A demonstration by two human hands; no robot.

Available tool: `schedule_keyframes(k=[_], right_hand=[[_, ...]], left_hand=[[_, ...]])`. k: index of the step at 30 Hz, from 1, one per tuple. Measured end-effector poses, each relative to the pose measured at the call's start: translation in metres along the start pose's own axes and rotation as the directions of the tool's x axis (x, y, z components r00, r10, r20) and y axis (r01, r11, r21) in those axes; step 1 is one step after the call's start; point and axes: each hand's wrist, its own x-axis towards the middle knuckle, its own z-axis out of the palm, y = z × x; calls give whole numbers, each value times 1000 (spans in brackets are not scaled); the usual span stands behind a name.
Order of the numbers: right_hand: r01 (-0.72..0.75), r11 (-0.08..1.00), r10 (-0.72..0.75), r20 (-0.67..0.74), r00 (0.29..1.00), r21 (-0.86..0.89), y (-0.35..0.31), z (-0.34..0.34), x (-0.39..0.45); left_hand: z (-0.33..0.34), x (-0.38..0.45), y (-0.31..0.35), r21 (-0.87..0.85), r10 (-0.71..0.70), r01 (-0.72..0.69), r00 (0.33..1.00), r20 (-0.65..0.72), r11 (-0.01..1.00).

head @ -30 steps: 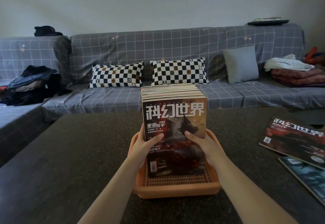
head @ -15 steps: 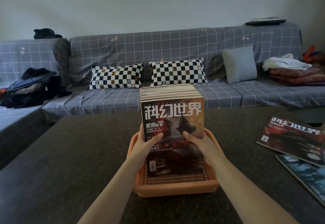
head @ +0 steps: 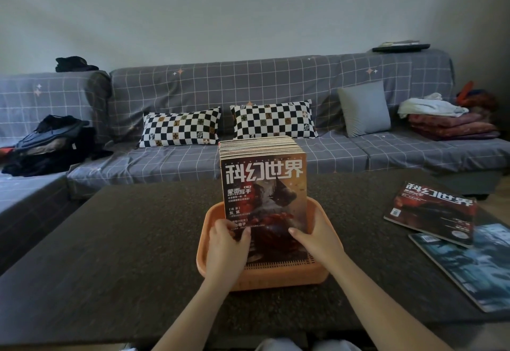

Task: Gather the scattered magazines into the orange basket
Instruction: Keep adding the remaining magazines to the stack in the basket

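Observation:
A thick stack of magazines [head: 263, 182] stands upright in the orange basket [head: 265, 279] at the middle of the dark table [head: 124, 254]. Its front cover shows white Chinese lettering over a dark red picture. My left hand [head: 227, 243] grips the stack's lower left edge, thumb across the cover. My right hand [head: 314, 236] holds the lower right edge, thumb on the cover. Two more magazines lie flat on the table at the right: a red one [head: 433, 212] and a blue one [head: 469, 263] partly under it.
A grey checked sofa [head: 276, 83] runs behind the table and along the left. On it lie two checkerboard pillows [head: 182, 127], a grey cushion [head: 364, 108], dark clothes [head: 49, 143] at the left and folded blankets [head: 449, 127] at the right.
The stack has sunk lower into the basket. Both my hands slid down its sides and now sit inside the basket rim.

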Motion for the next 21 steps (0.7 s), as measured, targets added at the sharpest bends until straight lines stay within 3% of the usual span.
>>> schedule_keyframes(k=[3,6,14,21], right_hand=[[94,992,-97,-39,994,-87,2,-2,-16],[123,985,-128,-29,991,-123,8,-5,-31],[92,993,-78,-185,980,71,37,-50,-47],[17,999,0,-350,937,46,83,-110,-44]], left_hand=[[4,-7,8,126,74,-90,989,125,988],[13,-14,18,175,163,-190,974,161,966],[59,-22,57,55,288,-314,916,279,948],[128,-33,99,-41,389,-401,852,349,915]])
